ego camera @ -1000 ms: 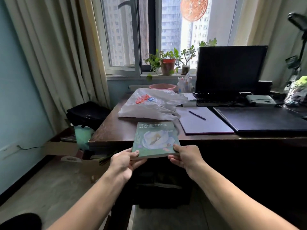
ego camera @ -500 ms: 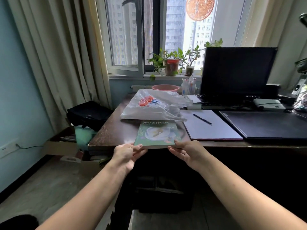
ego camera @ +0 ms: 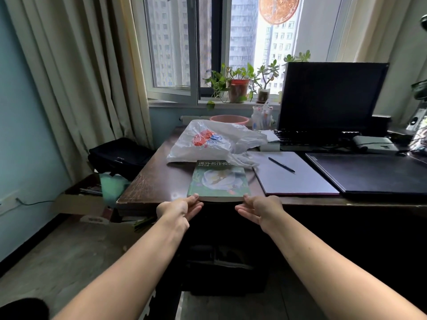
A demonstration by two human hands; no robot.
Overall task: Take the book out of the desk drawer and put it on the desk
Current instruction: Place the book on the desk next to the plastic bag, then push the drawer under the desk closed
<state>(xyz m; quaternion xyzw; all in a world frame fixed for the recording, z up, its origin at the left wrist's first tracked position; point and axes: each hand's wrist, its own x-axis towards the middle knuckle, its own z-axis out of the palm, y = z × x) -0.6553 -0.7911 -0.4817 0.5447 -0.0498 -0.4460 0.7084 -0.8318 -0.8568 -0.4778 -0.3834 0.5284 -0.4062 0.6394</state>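
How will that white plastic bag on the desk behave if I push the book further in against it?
The plastic bag looks thin and crumpled, so it would probably fold and slide rather than resist. Its loose corner already drapes over the book, so it may bunch up there. Its contents are unclear, so I can't judge its weight.

a home study: curtained window (ego camera: 203,42), potted plants (ego camera: 238,88), desk (ego camera: 152,181) with monitor (ego camera: 328,98).

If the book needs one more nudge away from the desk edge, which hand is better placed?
Probably the left hand: its fingertips touch the book at its near left corner. The right hand hangs open just below the book's near edge, apparently apart from it.
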